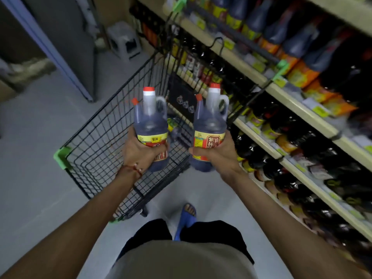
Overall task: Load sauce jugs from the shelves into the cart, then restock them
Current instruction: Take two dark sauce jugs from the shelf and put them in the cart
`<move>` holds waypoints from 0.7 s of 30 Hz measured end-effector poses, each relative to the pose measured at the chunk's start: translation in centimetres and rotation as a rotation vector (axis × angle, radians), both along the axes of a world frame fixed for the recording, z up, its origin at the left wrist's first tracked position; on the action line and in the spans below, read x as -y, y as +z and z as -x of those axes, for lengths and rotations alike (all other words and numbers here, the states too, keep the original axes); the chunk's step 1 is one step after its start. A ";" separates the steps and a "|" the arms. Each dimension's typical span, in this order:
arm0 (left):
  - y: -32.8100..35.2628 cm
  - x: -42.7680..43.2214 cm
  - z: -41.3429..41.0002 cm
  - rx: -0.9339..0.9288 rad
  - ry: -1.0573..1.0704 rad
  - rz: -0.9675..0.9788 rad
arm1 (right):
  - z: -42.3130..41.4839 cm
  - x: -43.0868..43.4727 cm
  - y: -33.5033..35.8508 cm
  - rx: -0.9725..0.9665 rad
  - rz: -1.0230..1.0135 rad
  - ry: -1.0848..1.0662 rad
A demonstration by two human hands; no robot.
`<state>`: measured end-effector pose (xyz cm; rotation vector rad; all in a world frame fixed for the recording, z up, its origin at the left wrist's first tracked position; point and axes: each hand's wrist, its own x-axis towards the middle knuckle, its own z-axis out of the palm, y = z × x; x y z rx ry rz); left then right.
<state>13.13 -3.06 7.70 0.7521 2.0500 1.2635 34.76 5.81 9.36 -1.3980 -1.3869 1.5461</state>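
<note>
Left hand (pixel 138 152): fingers wrapped round the lower body of the left jug (pixel 151 125), held upright; a red cord bracelet (pixel 133 169) sits on the wrist. Right hand (pixel 219 156): clamped the same way on the right jug (pixel 209 127), also upright. The hands are apart, one jug each. Both jugs hold dark sauce and have a red cap, a moulded handle, a red-and-yellow label and a smaller red-capped bottle bundled alongside. Position: the left jug hangs above the basket of the cart (pixel 96 141); the right jug is over or just beside the cart's right wall, which of the two cannot be told. Cart: black wire with green corner guards, standing just left of the shelves (pixel 281 91). A labelled item (pixel 174 125) shows low in the basket, too blurred to identify. Shelves: several tiers, well stocked with dark bottles. Far left: a pale stool (pixel 124 43). Assessment: loading appears to be at an early stage, with these two jugs not yet set down, and the whole restocking step seemingly still to do.
</note>
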 end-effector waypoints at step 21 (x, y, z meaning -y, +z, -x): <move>2.1 5.2 -16.2 -0.011 -0.875 -0.169 | -14.0 23.3 3.2 0.114 0.017 -0.830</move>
